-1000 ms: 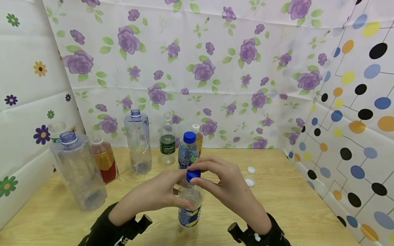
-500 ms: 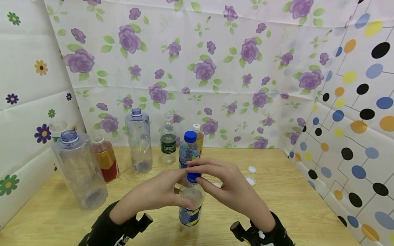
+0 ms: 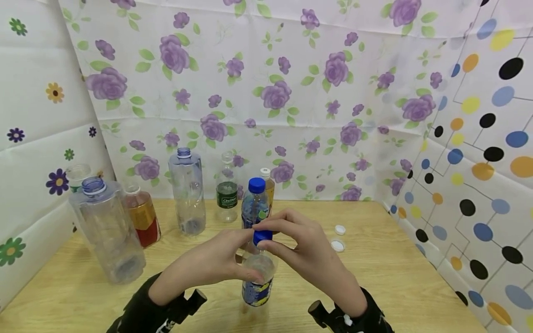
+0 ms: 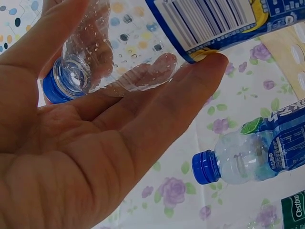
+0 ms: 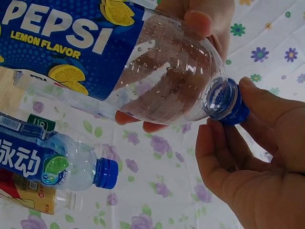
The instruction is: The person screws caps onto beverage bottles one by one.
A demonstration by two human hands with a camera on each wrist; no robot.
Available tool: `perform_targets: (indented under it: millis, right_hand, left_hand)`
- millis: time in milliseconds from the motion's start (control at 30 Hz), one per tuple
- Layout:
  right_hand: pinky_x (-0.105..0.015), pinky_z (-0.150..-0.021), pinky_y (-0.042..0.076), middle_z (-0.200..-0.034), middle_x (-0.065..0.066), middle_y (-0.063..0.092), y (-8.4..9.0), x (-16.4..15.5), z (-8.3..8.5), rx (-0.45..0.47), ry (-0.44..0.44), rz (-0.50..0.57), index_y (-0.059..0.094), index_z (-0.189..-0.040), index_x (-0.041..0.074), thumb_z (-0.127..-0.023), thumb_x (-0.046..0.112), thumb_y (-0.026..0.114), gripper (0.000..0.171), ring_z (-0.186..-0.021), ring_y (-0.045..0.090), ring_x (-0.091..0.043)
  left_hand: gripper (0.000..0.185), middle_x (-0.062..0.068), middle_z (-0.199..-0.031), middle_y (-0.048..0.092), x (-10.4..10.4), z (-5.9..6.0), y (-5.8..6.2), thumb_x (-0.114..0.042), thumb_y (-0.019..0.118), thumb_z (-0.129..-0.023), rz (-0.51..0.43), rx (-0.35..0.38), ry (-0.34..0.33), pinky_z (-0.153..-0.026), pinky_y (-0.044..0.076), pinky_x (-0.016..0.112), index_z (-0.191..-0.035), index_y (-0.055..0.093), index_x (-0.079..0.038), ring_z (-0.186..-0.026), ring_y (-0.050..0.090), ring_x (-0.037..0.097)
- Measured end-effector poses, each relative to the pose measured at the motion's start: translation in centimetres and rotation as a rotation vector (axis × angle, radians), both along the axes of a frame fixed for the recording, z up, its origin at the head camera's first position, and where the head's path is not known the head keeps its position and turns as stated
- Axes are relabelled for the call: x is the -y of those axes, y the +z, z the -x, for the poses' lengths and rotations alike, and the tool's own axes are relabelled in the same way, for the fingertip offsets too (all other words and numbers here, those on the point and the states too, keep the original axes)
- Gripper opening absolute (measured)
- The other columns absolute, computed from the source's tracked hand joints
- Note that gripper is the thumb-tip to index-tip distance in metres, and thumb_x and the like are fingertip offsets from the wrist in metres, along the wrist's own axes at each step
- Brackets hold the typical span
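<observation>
Floral-backed wooden table [image 3: 395, 277]: left hand [image 3: 208, 266] wraps the clear Pepsi bottle [image 3: 257, 277] at near centre, right hand [image 3: 306, 252] pinches its blue cap [image 3: 262, 236], seated, tightness unclear; two white caps [image 3: 338, 238] lie loose.

Your two bare hands, the left hand [image 3: 216, 266] and the right hand [image 3: 306, 252], carry no gloves, rings or watch that the views show. You wear long black fabric sleeves, the left sleeve [image 3: 139, 310] and the right sleeve [image 3: 372, 314], each ending just behind the wrist. On each wrist sits a black camera mount: the left mount [image 3: 187, 303] shows a stubby black cylindrical knob and a bracket below it with a small white mark, and the right mount [image 3: 329, 317] shows a similar round black knob with a small white spot beside it. Your fingernails are short and unpainted.
</observation>
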State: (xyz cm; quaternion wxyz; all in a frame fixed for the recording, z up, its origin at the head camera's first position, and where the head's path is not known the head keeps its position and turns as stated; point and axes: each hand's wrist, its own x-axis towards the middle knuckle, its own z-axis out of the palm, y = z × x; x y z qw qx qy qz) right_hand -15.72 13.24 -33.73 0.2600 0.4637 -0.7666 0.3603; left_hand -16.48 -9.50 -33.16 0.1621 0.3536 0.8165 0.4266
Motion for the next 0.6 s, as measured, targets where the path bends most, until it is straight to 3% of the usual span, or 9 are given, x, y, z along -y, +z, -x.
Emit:
perform_targets:
  millis: [233,600]
  right_hand:
    - [-0.025,-0.078,0.056,-0.113,0.003,0.064,0.0,-0.1,-0.1,0.053,-0.004,-0.018,0.072,-0.124,0.016,-0.092,0.008,0.076,0.033,-0.1,0.064,-0.009]
    - [-0.032,-0.094,0.057,-0.135,-0.007,0.064,0.8,-1.2,0.5,0.078,0.15,-0.086,0.066,-0.133,0.008,-0.097,-0.004,0.065,0.038,-0.123,0.063,-0.021]
  left_hand:
    - [0.081,0.013,-0.146,0.052,0.0,0.0,0.0,-0.027,0.08,-0.089,0.012,-0.01,0.007,-0.092,0.058,0.042,-0.155,0.038,-0.004,-0.124,0.06,0.033]
    - [0.079,0.012,-0.145,0.055,0.0,0.1,0.0,-0.024,0.081,-0.09,0.003,-0.013,0.002,-0.093,0.058,0.043,-0.154,0.039,-0.005,-0.124,0.059,0.033]
